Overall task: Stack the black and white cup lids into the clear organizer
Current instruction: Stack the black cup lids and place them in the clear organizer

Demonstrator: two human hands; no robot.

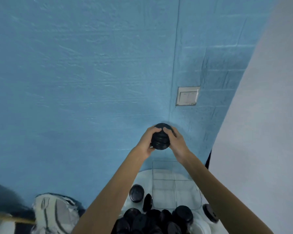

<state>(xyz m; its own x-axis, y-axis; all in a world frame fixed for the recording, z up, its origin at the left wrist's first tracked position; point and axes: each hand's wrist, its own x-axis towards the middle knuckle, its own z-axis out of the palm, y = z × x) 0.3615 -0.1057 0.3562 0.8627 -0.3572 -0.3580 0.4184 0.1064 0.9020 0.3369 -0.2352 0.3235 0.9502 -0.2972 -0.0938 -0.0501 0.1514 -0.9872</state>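
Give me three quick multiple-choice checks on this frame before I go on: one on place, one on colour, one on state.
1. Where is the stack of lids?
A. raised between both hands, above the clear organizer
B. inside the organizer
C. on the floor

2. What colour are the held lids?
A. white
B. black
C. red

3. How does the left hand stand?
A. hanging idle
B. flat on the wall
C. fingers curled round the stack

Key:
1 A, the left hand and right hand hold it up before the blue wall.
2 B, every held lid is black.
3 C, its fingers wrap the stack's side.
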